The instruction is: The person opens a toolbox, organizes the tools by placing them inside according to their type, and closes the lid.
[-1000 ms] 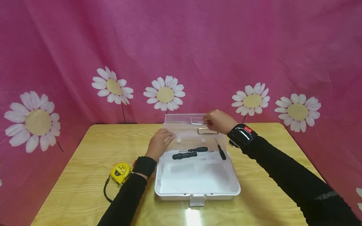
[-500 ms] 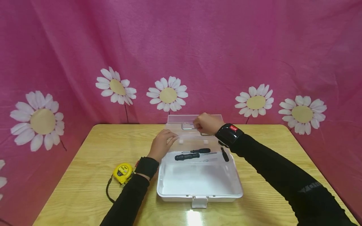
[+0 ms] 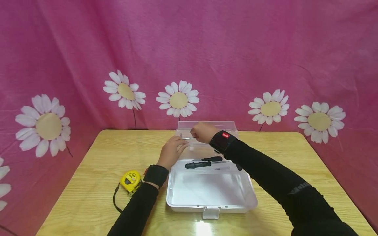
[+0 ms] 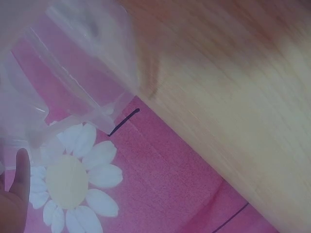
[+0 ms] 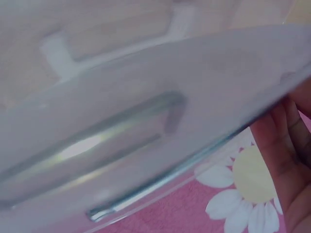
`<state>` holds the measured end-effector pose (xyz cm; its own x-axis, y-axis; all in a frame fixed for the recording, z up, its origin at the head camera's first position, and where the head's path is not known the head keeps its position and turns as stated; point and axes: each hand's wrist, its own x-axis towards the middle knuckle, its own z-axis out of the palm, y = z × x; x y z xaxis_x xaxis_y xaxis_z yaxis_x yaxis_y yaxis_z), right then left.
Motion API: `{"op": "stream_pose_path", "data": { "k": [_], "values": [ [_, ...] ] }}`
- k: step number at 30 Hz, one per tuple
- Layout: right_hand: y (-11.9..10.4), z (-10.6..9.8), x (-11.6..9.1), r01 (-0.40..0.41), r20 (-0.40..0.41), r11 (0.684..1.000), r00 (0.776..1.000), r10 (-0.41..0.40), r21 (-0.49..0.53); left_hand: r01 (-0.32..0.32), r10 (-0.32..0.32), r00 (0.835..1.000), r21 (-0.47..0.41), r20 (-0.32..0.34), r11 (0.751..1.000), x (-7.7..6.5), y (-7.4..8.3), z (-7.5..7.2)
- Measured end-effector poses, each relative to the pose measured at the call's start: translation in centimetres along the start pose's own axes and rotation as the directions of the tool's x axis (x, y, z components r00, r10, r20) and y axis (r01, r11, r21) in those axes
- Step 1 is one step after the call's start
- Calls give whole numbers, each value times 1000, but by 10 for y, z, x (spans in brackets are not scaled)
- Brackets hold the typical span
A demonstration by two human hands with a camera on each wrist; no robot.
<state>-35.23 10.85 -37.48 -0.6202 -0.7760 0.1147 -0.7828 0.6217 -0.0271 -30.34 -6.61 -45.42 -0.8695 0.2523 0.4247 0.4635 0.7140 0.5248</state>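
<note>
Slim metal bar (image 5: 180, 168) in the right hand (image 5: 285, 158)

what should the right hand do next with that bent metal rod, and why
Probably lower the metal rod toward the black screwdrivers: the right hand holds it near the clear lid, and the screwdrivers already lie toward the back of the white case, so it might belong with them.

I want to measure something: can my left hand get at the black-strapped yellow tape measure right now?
Probably yes: the yellow tape measure lies nearly unobstructed beside the black left sleeve, though the left hand would need drawing back from the translucent lid.
</note>
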Motion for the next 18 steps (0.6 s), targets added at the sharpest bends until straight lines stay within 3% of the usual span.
{"op": "stream_pose_path", "data": {
  "k": [13,18],
  "values": [
    [-5,6,3,-59,-3,998,998,59,12,-36,36,999,15,5,999,3,3,0],
    [-7,8,2,-54,-17,998,998,54,39,-155,154,988,93,21,984,-6,6,-9]
  ]
}}
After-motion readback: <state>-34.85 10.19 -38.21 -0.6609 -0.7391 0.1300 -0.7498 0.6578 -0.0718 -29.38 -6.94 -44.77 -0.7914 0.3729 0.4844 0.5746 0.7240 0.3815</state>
